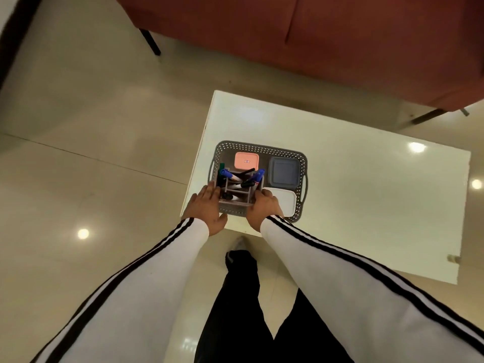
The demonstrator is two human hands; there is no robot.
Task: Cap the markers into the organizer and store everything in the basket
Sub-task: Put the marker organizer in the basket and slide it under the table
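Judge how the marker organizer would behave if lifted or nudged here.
The organizer looks like rigid plastic, so probably stiff. Markers lean loosely above its rim, so tilting may spill them. Both hands, left hand and right hand, flank it, suggesting top-heaviness.

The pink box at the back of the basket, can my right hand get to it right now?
Probably not at once: the right hand is pressed against the marker organizer, which stands between it and the pink box. Once it lets go, the box's top lies uncovered.

White table (pixel 366 195) on glossy tile floor (pixel 78 127) — grey perforated basket (pixel 262 147) sits at near-left corner.
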